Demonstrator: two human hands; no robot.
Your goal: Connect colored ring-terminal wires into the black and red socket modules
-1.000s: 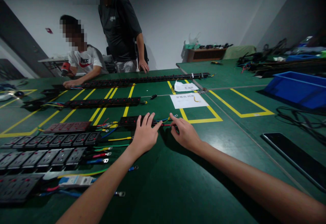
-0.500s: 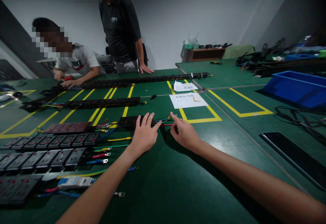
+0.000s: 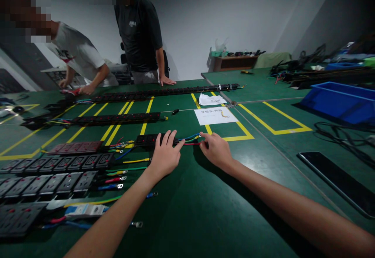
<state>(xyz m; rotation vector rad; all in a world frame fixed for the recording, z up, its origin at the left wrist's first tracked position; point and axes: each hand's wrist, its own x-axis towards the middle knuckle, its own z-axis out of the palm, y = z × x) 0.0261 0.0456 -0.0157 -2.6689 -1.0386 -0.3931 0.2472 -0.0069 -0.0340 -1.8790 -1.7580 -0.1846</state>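
My left hand (image 3: 165,155) lies with its fingers spread over the right end of a short black socket module (image 3: 144,140), covering part of it. Blue, green-yellow and red wires (image 3: 190,137) run out of that end to the right. My right hand (image 3: 217,151) is closed, its thumb and index finger pinching the wires near their terminal ends; exactly which wires it grips is partly hidden. Left of the module sits a dark red socket strip (image 3: 76,147) with wires and ring terminals. Below it lie black socket strips (image 3: 63,162), also with wired ends.
Long black strips (image 3: 117,119) lie farther back on the green table. Paper sheets (image 3: 213,118), a blue bin (image 3: 340,103), black cables (image 3: 345,140) and a phone (image 3: 336,183) are to the right. Two people (image 3: 139,35) are across the table, one resting a hand on it.
My right hand has shifted slightly right and its index finger now bends over the wire ends. My left hand stays put. The person in white has straightened and leaned left.
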